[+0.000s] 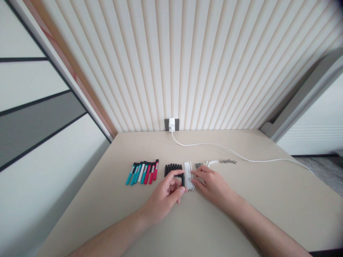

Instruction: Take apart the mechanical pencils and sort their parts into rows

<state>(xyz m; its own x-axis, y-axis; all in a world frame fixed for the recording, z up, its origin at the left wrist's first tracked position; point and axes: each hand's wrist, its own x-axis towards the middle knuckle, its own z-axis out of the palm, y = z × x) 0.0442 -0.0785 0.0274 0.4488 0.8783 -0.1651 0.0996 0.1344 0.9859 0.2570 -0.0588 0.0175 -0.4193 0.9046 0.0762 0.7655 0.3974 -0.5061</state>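
Between the thumb and index finger of my left hand (168, 191) stands a short black pen barrel (183, 179), gripped at its two ends. Just right of it lies a row of thin white pen refills (188, 175) with metallic tips toward me. My right hand (210, 182) is at the right edge of these refills, its fingertips touching or very close to them; whether it pinches one is hidden. Behind my left fingers is a row of black barrels (173, 167), partly covered. Small grey springs or similar parts (198, 165) lie behind my right fingers.
Teal, white and red pen pieces with black ends (142, 173) lie in a row at the left. Small white parts (212, 163) and grey metallic pieces (228, 161) are at the right. A white cable (214, 144) runs from a wall charger (172, 124) across the table (150, 146).
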